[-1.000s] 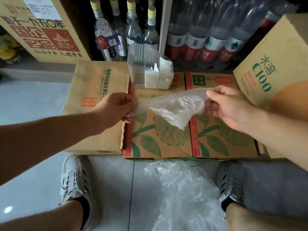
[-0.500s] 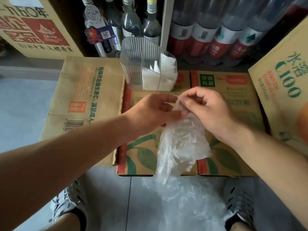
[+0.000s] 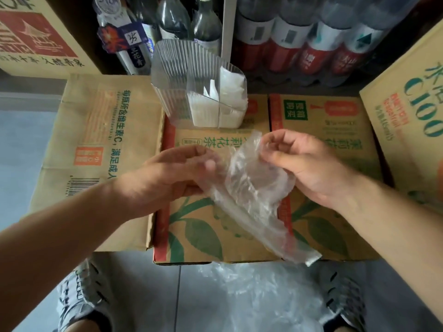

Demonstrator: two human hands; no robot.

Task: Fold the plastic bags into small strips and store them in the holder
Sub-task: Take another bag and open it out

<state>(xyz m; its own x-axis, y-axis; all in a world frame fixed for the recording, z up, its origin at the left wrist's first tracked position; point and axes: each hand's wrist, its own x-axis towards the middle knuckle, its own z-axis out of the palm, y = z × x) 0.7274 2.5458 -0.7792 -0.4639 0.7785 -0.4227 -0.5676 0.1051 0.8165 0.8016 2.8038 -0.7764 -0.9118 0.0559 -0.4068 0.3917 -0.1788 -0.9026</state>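
Bag is pinched by left hand and right hand, fingers curled; holder is seen at 12 o'clock.

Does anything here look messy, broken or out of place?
Only the heap of crumpled plastic bags on the floor between the shoes looks untidy. The bag held by the left hand and right hand is wrinkled, unfolded. Nothing looks broken.

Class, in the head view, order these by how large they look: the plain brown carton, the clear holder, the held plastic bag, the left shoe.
1. plain brown carton
2. held plastic bag and clear holder: about alike, and the bag is nearer the camera, so not ranked
3. left shoe, partly hidden
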